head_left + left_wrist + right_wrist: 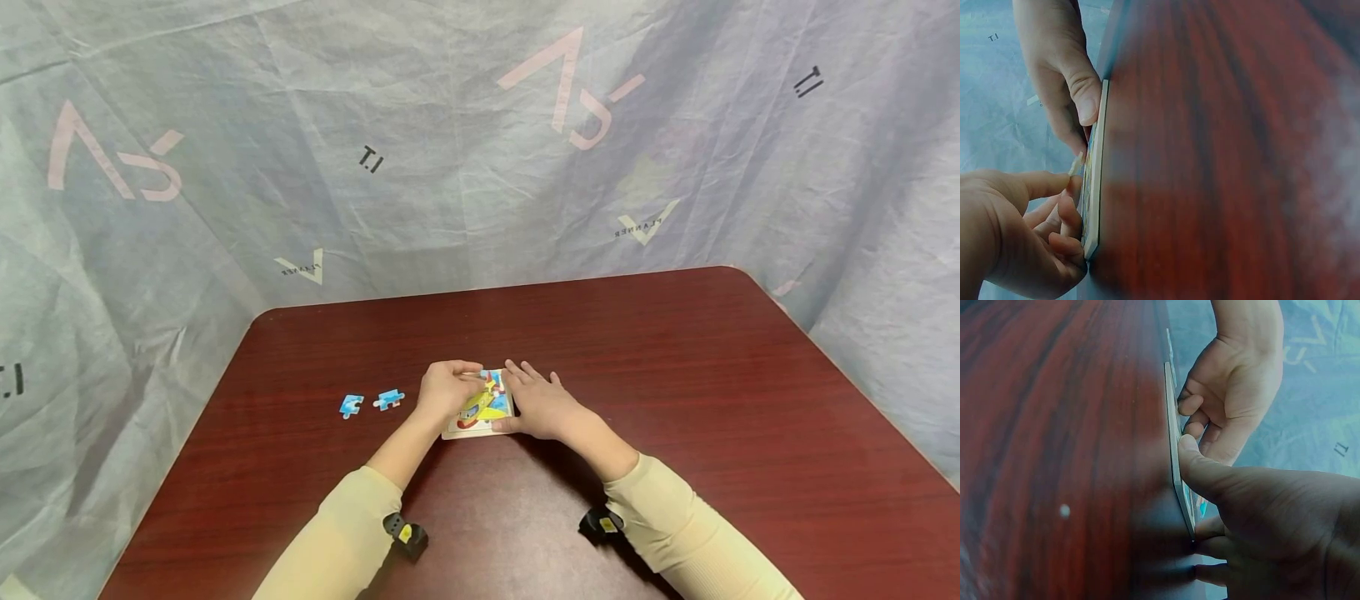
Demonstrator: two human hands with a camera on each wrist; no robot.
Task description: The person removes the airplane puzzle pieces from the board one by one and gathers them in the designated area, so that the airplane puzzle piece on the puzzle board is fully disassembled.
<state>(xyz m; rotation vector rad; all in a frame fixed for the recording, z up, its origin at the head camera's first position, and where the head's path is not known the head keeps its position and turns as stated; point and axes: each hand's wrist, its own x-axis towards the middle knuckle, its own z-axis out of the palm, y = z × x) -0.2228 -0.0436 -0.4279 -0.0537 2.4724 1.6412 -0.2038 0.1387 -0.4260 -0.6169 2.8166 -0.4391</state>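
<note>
- Trouble could come if the small piece (1075,164) slips, because the left hand (450,387) pinches just a thin bit of it between thumb and finger.
- The puzzle board (472,432) might slide if the left hand pushes hard and the right hand (543,407) presses too softly.
- The right hand is spread apart, its thumb on the board and its fingers by the far corner.
- The board lies on the desk (675,375), between the two hands, and the small piece is just above it.
- The board is like a flat tray: inside its pale rim sits a yellow picture (487,406). The left hand hides some, so gaps there are hard to tell.
- Two blue pieces (389,399) lie outside it, left of the left hand.
</note>
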